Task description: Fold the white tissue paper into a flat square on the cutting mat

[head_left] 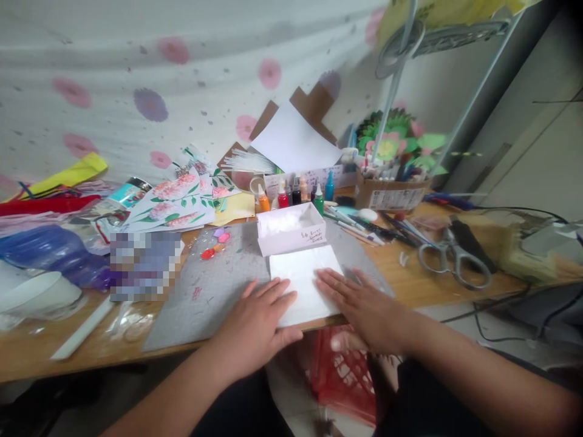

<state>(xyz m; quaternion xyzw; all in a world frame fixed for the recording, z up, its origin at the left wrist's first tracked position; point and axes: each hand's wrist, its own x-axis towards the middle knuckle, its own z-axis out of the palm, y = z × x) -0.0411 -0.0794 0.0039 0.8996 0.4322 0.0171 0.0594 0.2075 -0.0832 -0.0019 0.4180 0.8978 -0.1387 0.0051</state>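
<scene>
Pressing flat with spread fingers, both hands rest on a white paper sheet (304, 285) lying on a grey cutting mat (218, 291) at the near edge of the counter (410, 285). The left hand (257, 321) covers its left edge, the right hand (359, 303) its right edge; neither grips anything. A white box (291, 227) sits just behind the sheet, and scissors (455, 261) lie well to the right.

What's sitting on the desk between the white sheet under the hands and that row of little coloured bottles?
In the head view, an open white box stands between the white sheet and the coloured bottles.
</scene>
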